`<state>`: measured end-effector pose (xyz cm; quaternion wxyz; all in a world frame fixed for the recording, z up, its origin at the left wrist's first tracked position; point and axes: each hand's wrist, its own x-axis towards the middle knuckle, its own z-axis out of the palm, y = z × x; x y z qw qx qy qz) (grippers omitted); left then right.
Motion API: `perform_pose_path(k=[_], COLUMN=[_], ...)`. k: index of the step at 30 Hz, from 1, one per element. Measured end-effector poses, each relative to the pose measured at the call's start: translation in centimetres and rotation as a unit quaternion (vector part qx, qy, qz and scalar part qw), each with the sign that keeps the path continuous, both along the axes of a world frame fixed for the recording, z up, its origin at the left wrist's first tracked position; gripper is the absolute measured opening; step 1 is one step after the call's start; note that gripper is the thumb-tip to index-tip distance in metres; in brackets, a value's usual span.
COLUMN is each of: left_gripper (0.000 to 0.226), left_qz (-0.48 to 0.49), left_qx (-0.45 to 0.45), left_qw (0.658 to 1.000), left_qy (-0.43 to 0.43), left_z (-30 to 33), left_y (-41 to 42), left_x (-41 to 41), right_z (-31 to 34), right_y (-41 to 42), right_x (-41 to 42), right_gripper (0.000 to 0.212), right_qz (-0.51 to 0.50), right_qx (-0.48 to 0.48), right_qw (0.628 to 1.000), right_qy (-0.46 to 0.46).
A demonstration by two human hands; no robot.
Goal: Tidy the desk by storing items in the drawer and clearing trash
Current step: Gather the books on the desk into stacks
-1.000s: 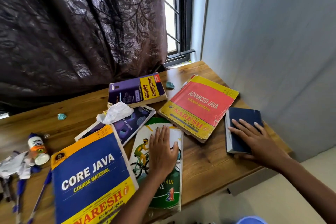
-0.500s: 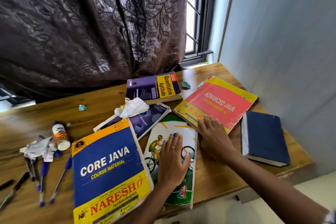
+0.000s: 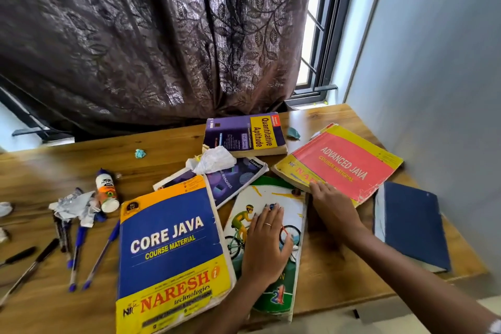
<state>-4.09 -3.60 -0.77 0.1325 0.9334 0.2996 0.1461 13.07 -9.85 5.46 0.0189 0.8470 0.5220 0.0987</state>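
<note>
My left hand (image 3: pixel 267 238) lies flat, fingers spread, on a cyclist-cover notebook (image 3: pixel 288 198) at the desk's front. My right hand (image 3: pixel 333 206) rests on the near corner of the red ADVANCED JAVA book (image 3: pixel 349 163); its thumb is hidden. A blue CORE JAVA book (image 3: pixel 170 238) lies to the left, overlapping a purple notebook (image 3: pixel 235 179). A crumpled white paper (image 3: pixel 214 160) sits on that notebook. A Quantitative Aptitude book (image 3: pixel 244 131) is behind, and a plain dark blue book (image 3: pixel 412 222) lies at the right edge.
On the wooden desk (image 3: pixel 81 160), at left, are a glue bottle (image 3: pixel 107 190), crumpled wrappers (image 3: pixel 73 205), several blue pens (image 3: pixel 78 252) and black pens (image 3: pixel 27 266). Teal paper scraps (image 3: pixel 140 154) (image 3: pixel 293 133) lie near the back. A dark curtain (image 3: pixel 162 35) and a grey wall (image 3: pixel 433 62) border the desk.
My right hand left the dark blue book and moved left onto the near corner of the red ADVANCED JAVA book. My left hand stayed on the cyclist notebook.
</note>
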Motion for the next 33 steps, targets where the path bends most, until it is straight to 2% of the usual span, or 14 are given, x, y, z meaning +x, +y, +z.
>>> perform_pose_path(k=[4,7,8,11,13,14,16,19,21,23,25,26,30,33], left_gripper=[0.056,0.052,0.045,0.042,0.049,0.051,0.046,0.029,0.025,0.025,0.022,0.022,0.022,0.012], left_qz=[0.0,0.052,0.093,0.203,0.24,0.246,0.221,0.157,0.158,0.169,0.165,0.165,0.173,0.165], left_qx=[-0.023,-0.193,-0.29,-0.54,-0.659,-0.697,-0.722,-0.69,-0.625,-0.574,-0.545,-0.535,-0.526,-0.482], left_qw=[0.999,0.964,0.921,0.721,0.609,0.585,0.611,0.689,0.747,0.782,0.807,0.816,0.827,0.859], left_qy=[-0.041,-0.173,-0.242,-0.383,-0.37,-0.333,-0.238,-0.158,-0.161,-0.173,-0.155,-0.141,-0.095,-0.054], left_z=[0.3,1.6,2.6,5.0,5.8,6.1,6.3,6.4,6.0,6.1,6.4,6.4,5.9,5.9], left_y=[0.0,-0.1,0.0,2.3,4.8,5.8,6.5,5.5,4.8,4.2,3.5,3.2,1.7,0.6], left_x=[-0.1,0.1,0.2,0.2,-0.7,-1.3,-2.1,-2.3,-1.9,-1.8,-1.8,-2.0,-2.7,-3.1], right_z=[2.4,3.7,4.0,3.5,2.3,1.6,0.2,-1.4,-1.9,-2.0,-2.0,-2.1,-3.2,-3.1], right_y=[-0.9,-2.3,-3.0,-5.7,-7.6,-8.5,-10.0,-11.6,-12.1,-12.3,-12.5,-12.8,-14.2,-14.7], right_x=[-0.4,-1.4,-2.1,-4.3,-5.5,-5.8,-5.7,-5.0,-4.4,-4.1,-3.7,-3.4,-2.4,-2.7], right_gripper=[0.03,0.032,0.036,0.063,0.088,0.098,0.111,0.123,0.115,0.089,0.058,0.053,0.053,0.043], right_qz=[0.017,0.059,0.076,0.136,0.184,0.213,0.275,0.34,0.358,0.372,0.372,0.367,0.359,0.334], right_qx=[0.087,0.154,0.166,0.159,0.106,0.08,0.042,-0.002,-0.014,-0.017,-0.023,-0.036,-0.058,-0.058], right_qw=[0.996,0.985,0.982,0.976,0.976,0.973,0.96,0.94,0.933,0.928,0.928,0.929,0.931,0.939], right_qy=[0.028,0.045,0.047,0.058,0.044,0.035,0.025,0.025,0.033,0.029,0.018,0.013,0.011,0.058])
